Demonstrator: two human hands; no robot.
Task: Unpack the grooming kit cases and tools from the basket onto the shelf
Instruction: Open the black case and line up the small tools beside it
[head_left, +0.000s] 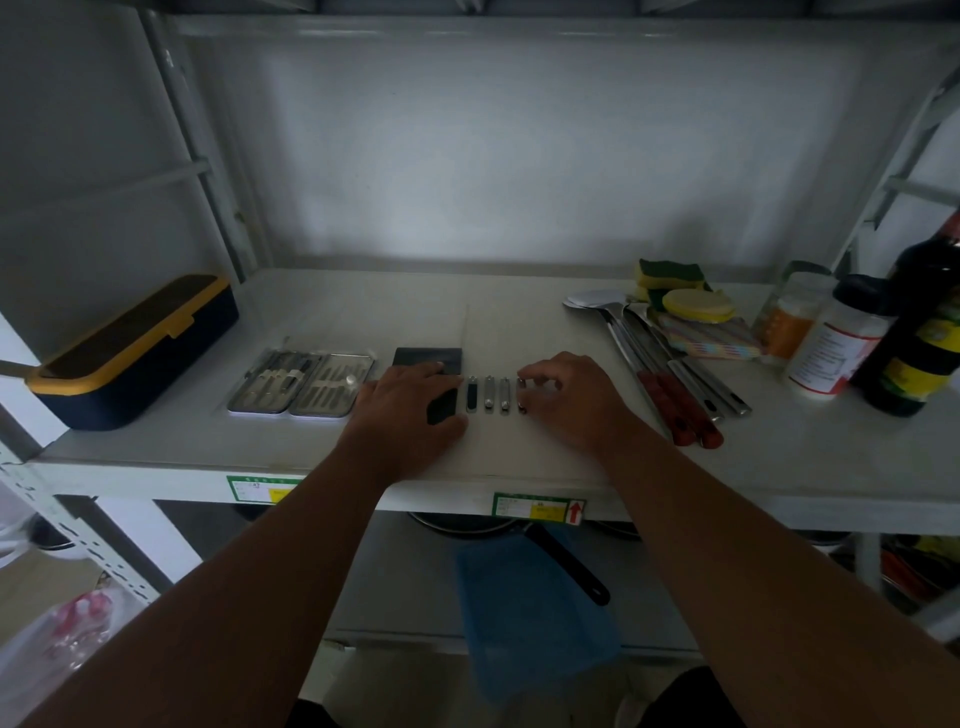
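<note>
Lining up small tools (496, 394) in row on shelf (519, 462), centre front. Right hand (566, 397) fingertips pinched on rightmost tool (521, 396), apparently setting it down. Left hand (410, 410) flat, fingers spread, pressing dark case (428, 361). Open grooming case (301, 385) just left, tools strapped inside. Basket not visible. Judging unpacking far along or near done; remaining basket contents unknown. Kitchen utensils (670, 364), bottles at right untouched.

Storeroom: metal shelf (519, 467) with price labels (537, 512), kitchenware.
</note>
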